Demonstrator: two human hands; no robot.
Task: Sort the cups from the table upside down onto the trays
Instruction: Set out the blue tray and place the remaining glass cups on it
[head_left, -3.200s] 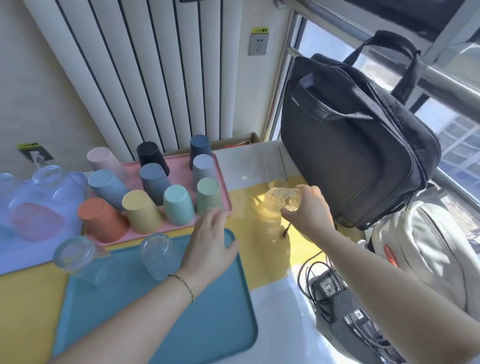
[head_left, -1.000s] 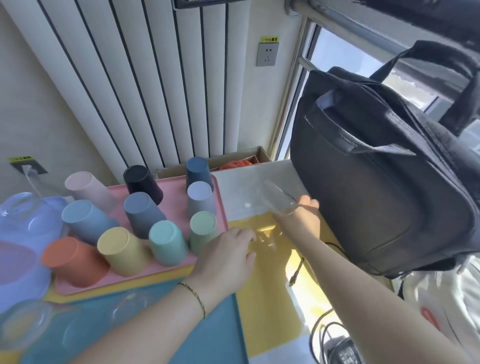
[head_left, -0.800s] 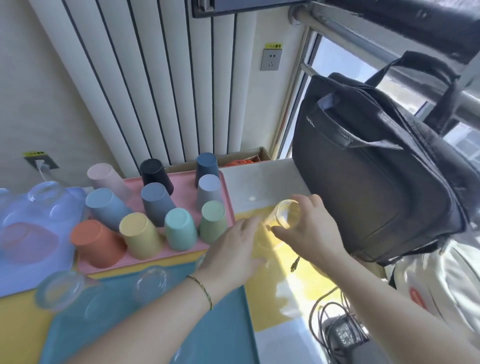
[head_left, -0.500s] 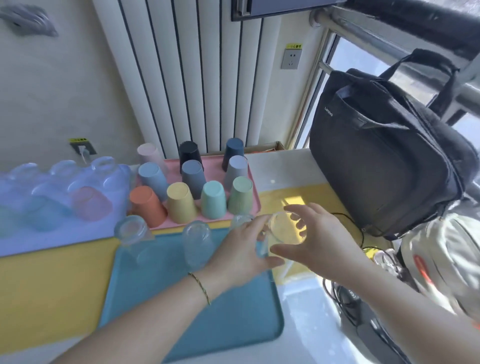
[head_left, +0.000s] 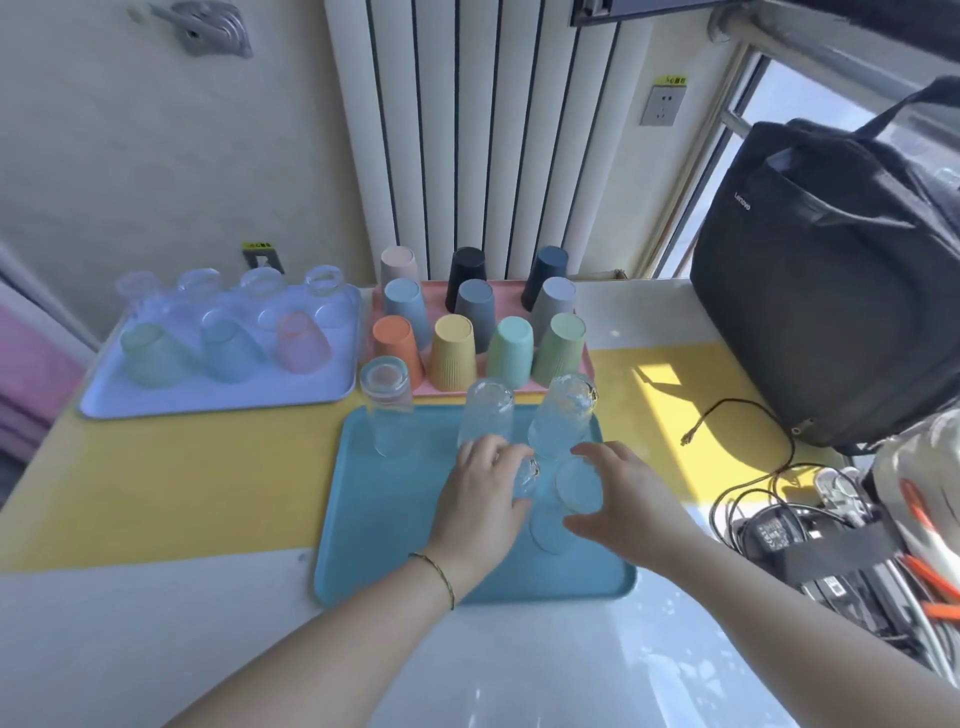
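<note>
Head view: a clear cup (head_left: 574, 493) hangs tilted in the lower centre of the frame, over the blue tray (head_left: 395, 519), its outline faint and any contact with the tray impossible to judge; the right hand (head_left: 628, 509) curls thumb and fingers loosely round it; the left hand (head_left: 483, 499), just beside, grips a second clear cup (head_left: 525, 475), mostly hidden behind its fingers; three upturned clear cups (head_left: 485, 415) line the tray's far edge; coloured cups (head_left: 454, 353) fill a pink tray (head_left: 506, 288) behind; a lilac tray (head_left: 218, 397) lies at upper left; a black bag (head_left: 831, 322) is cut off at right.
</note>
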